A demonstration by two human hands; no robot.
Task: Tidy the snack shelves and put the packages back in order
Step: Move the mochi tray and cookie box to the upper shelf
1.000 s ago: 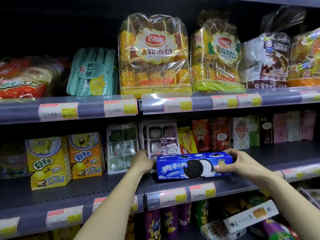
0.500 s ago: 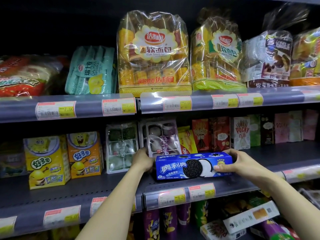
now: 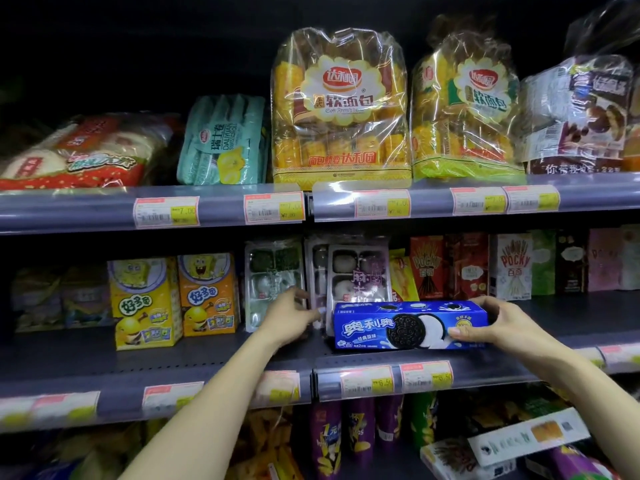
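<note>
A blue Oreo box (image 3: 408,327) lies lengthwise at the front of the middle shelf (image 3: 207,355). My right hand (image 3: 498,323) grips its right end, thumb on the front face and fingers over the top. Behind the box stands a purple mochi tray (image 3: 356,271), its lower part hidden by the box. My left hand (image 3: 291,315) is just left of the box, and its curled fingers hold the tray's lower left edge. A green mochi tray (image 3: 273,271) stands right beside it.
Two yellow and orange SpongeBob boxes (image 3: 173,299) stand to the left, Pocky boxes (image 3: 512,265) to the right. Bread bags (image 3: 339,105) fill the upper shelf. Purple chip cans (image 3: 329,441) and loose boxes (image 3: 526,438) sit on the shelf below.
My left hand has shifted from the Oreo box's left end to the purple mochi tray's edge, and the tray has tilted slightly. My right hand and the box have stayed put.
</note>
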